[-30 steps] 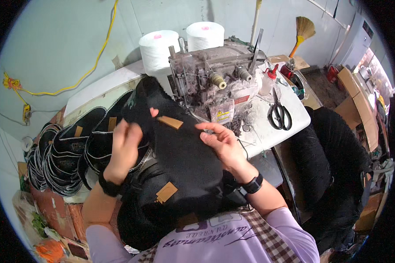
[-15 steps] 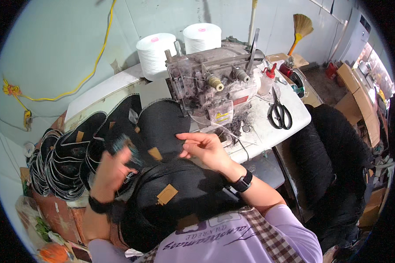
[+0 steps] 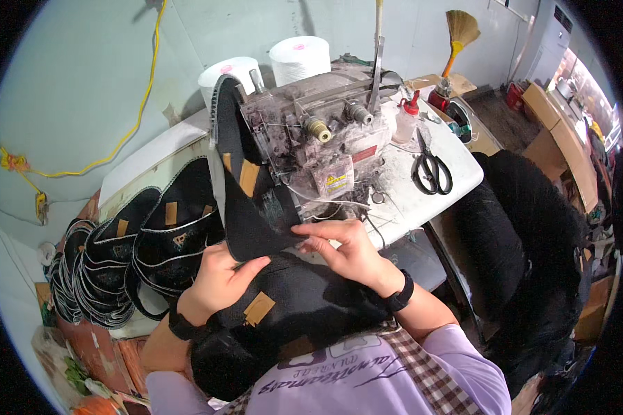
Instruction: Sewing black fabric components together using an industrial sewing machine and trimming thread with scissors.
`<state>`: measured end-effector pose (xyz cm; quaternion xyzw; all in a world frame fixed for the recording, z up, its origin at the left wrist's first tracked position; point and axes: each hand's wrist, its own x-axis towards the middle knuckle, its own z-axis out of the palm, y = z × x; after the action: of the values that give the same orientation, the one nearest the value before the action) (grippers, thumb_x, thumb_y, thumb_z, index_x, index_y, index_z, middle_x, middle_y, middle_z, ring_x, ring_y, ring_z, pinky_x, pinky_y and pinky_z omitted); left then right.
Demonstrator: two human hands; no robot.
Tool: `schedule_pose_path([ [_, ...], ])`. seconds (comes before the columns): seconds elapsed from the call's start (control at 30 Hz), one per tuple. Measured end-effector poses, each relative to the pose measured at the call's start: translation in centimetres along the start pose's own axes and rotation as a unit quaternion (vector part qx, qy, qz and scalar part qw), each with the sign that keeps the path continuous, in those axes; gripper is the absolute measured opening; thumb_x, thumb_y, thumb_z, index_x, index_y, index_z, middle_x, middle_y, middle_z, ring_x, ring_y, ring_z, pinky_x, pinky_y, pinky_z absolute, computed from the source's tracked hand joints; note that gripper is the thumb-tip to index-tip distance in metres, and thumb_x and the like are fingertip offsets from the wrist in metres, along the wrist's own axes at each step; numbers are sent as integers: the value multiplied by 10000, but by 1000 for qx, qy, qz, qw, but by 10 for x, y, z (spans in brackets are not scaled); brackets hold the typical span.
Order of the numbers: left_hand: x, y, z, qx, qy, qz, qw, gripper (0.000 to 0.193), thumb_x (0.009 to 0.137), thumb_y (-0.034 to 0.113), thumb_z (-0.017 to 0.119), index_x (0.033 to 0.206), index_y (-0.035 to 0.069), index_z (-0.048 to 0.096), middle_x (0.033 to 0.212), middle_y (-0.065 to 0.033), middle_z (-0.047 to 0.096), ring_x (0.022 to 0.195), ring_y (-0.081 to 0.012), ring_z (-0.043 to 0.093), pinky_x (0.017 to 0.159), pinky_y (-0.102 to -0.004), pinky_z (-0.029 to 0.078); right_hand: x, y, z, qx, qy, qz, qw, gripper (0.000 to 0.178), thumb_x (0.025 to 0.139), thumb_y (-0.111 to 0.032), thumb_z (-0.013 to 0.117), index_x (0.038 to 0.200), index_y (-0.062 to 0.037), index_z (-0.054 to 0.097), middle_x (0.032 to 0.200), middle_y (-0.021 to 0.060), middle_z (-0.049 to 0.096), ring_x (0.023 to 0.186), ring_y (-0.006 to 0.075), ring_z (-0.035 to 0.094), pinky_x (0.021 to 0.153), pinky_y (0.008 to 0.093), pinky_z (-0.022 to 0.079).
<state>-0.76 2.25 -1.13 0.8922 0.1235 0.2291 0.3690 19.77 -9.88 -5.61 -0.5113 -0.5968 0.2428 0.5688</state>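
A black fabric piece with tan patches stands bent against the left end of a lint-covered overlock sewing machine. Pale stitching runs along its raised edge. My left hand grips the lower left corner, thumb pointing right. At the lower right edge, beside the machine's sewing end, my right hand pinches the same piece between thumb and fingers. Below both hands, a pile of black fabric pieces rests against my front, with a tan patch on top.
Stitched black pieces are bunched on the left. Two white thread cones stand behind the machine. Black scissors and a red-capped bottle sit on the white table. Black bundles fill the right side.
My left hand, blurred before, has come in to the black fabric piece's corner. The piece, flatter earlier, now rises up beside the machine. My right hand still pinches its edge. The view has shifted slightly.
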Motion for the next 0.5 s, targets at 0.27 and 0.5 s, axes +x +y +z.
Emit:
schedule_pose_path([
  [0.27, -13, -1, -12, -143, 6, -153, 978, 209, 977, 118, 456, 1105, -38, 513, 1153, -130, 601, 1057, -178, 574, 909, -322, 469, -2, -11, 18, -138, 10, -123, 983, 236, 799, -17, 632, 1035, -30, 648, 734, 139, 637, 640, 310, 631, 577, 386, 503],
  [0.5, 3, -12, -4, -579, 86, -175, 792, 379, 1000, 367, 379, 1117, 24, 493, 1153, -134, 579, 1131, -240, 534, 886, -400, 506, -5, 31, 22, -195, 60, -99, 974, 285, 787, -121, 657, 1060, -47, 623, 764, 162, 633, 685, 360, 619, 619, 403, 502],
])
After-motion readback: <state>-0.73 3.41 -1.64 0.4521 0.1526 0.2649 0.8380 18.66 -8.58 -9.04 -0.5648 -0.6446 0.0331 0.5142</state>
